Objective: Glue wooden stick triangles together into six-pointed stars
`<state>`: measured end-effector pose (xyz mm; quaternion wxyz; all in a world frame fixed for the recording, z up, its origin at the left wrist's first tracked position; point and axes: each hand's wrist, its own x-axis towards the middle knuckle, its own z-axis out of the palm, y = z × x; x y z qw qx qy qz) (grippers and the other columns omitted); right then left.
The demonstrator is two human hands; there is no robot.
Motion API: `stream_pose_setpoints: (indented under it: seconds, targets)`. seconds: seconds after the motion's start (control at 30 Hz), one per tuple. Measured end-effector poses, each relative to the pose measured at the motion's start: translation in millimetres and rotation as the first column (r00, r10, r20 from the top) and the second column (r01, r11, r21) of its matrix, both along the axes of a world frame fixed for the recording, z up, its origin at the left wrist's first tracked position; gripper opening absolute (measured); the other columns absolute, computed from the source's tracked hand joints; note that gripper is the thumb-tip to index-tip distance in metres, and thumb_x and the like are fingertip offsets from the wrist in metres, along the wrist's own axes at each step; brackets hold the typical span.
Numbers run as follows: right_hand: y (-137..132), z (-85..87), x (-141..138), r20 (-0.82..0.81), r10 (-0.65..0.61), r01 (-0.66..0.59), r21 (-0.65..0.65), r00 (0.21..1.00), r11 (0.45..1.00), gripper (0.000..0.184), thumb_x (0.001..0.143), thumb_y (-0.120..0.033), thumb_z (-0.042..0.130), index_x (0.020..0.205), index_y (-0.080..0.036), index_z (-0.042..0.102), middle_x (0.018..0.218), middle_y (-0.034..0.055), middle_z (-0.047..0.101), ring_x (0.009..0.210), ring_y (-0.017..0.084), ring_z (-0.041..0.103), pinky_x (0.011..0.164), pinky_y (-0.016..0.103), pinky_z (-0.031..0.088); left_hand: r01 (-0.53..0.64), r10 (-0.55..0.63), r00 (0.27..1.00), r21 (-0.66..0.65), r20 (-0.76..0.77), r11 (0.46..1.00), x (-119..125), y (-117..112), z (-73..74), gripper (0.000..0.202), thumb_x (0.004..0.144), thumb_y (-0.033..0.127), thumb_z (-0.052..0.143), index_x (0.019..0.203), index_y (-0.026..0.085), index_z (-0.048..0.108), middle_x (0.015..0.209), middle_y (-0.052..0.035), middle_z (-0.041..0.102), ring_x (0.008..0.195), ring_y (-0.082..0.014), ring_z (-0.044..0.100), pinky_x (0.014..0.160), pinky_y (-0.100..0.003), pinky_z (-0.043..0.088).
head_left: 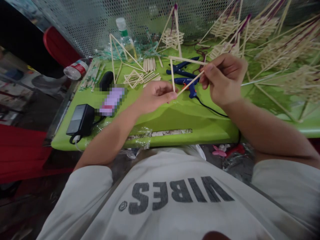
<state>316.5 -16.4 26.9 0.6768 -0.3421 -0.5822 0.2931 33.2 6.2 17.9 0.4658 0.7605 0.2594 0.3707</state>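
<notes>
A triangular stick frame is located between the two hands, in front of the wearer, and appears raised off the green tabletop. Its lower corner lies at the left hand and its right-hand corner at the right hand; the third corner, at the upper left, points away from the wearer and is untouched. In the view, the frame passes across a blue glue gun and a blue hand tool lying beyond it.

Left forearm: enters from the lower left and extends forward and inward over the near table edge. Right forearm: enters from the lower right and angles forward and to the left. The right hand is set slightly farther forward than the left.

Left hand: thumb and fingertips closed narrowly on the lower corner, other fingers bent. Right hand: thumb and forefinger pinched on the right-hand corner, remaining fingers curled. Contact of the curled fingers with the sticks cannot be determined. Beyond the left hand lie loose sticks; finished-looking stick assemblies stand beyond the right hand
</notes>
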Motion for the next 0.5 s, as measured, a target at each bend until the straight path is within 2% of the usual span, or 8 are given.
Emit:
stream_pose_setpoints:
  seconds: [0.1, 0.3, 0.37, 0.5]
  targets:
    - [1.5, 0.1, -0.6, 0.018, -0.009, 0.009, -0.016, 1.0, 1.0, 0.059, 0.088, -0.089, 0.11, 0.084, -0.036, 0.083, 0.075, 0.0019, 0.081, 0.055, 0.018, 0.056, 0.05, 0.043, 0.057, -0.01, 0.011, 0.997, 0.018, -0.07, 1.0, 2.3, -4.4, -1.9, 0.058, 0.104, 0.08, 0.1, 0.101, 0.023, 0.087, 0.094, -0.0076, 0.09, 0.078, -0.0196, 0.084, 0.073, -0.034, 0.07]
    - [4.0, 0.1, 2.8, 0.106, 0.043, -0.035, -0.073, 0.993, 0.997, 0.069, 0.088, -0.103, 0.099, 0.094, -0.036, 0.084, 0.08, 0.0029, 0.084, 0.058, 0.02, 0.06, 0.054, 0.045, 0.051, -0.107, 0.114, 0.991, 0.093, -0.07, 0.99, -2.2, 1.8, -2.3, 0.048, 0.112, 0.062, 0.098, 0.089, 0.023, 0.08, 0.083, -0.0058, 0.085, 0.068, -0.0159, 0.077, 0.068, -0.03, 0.063]
    - [3.4, -0.5, 3.5, 0.108, 0.038, -0.031, -0.069, 0.993, 0.997, 0.066, 0.089, -0.1, 0.101, 0.095, -0.036, 0.086, 0.08, 0.0027, 0.083, 0.059, 0.02, 0.061, 0.055, 0.045, 0.051, -0.124, 0.133, 0.988, 0.108, -0.082, 0.986, -3.6, 3.7, -3.6, 0.047, 0.111, 0.057, 0.1, 0.087, 0.024, 0.079, 0.08, -0.0047, 0.083, 0.066, -0.0158, 0.076, 0.066, -0.03, 0.061]
    - [2.8, -1.9, 5.4, 0.134, 0.015, -0.007, -0.062, 0.991, 0.998, 0.063, 0.089, -0.094, 0.106, 0.093, -0.034, 0.085, 0.078, 0.0046, 0.081, 0.059, 0.021, 0.062, 0.056, 0.046, 0.056, -0.123, 0.139, 0.984, 0.134, -0.114, 0.983, -3.8, 5.8, -8.5, 0.047, 0.108, 0.06, 0.101, 0.086, 0.024, 0.079, 0.079, -0.0039, 0.083, 0.064, -0.0168, 0.075, 0.06, -0.031, 0.054]
